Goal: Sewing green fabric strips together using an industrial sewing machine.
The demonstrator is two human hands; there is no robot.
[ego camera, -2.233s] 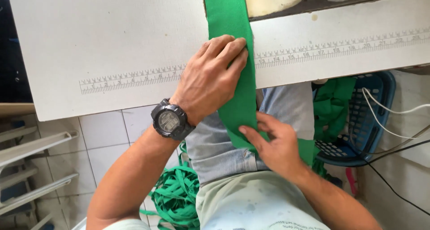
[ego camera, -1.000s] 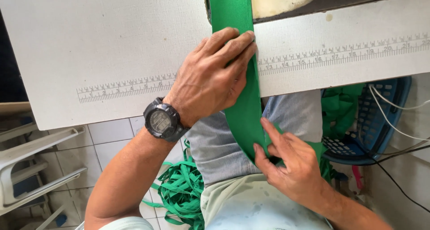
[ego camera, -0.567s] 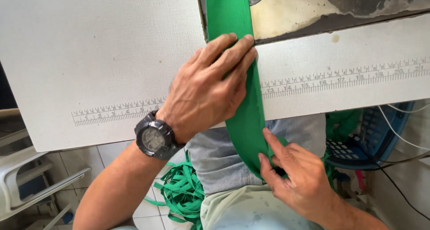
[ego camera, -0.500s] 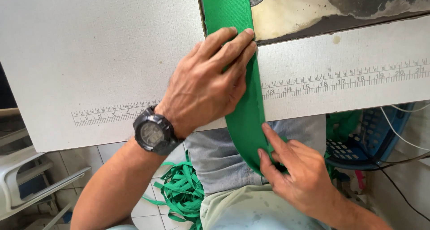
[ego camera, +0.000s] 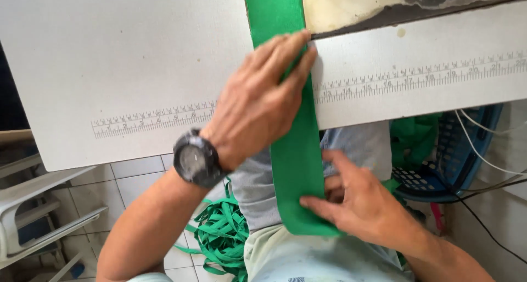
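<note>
Head cam: left hand (ego camera: 255, 103) flat, fingers spread on green strip (ego camera: 293, 150) on bench (ego camera: 121, 57); right hand (ego camera: 359, 205) pinching strip's lower end.

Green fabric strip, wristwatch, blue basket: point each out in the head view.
green fabric strip (ego camera: 296, 161), head view, bare middle below the table edge
wristwatch (ego camera: 192, 160), head view, dial face
blue basket (ego camera: 466, 150), head view, side wall

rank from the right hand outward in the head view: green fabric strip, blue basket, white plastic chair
1. green fabric strip: under the right hand, touching its fingers.
2. blue basket: to the right, under the table edge.
3. white plastic chair: far left, on the floor.
</note>
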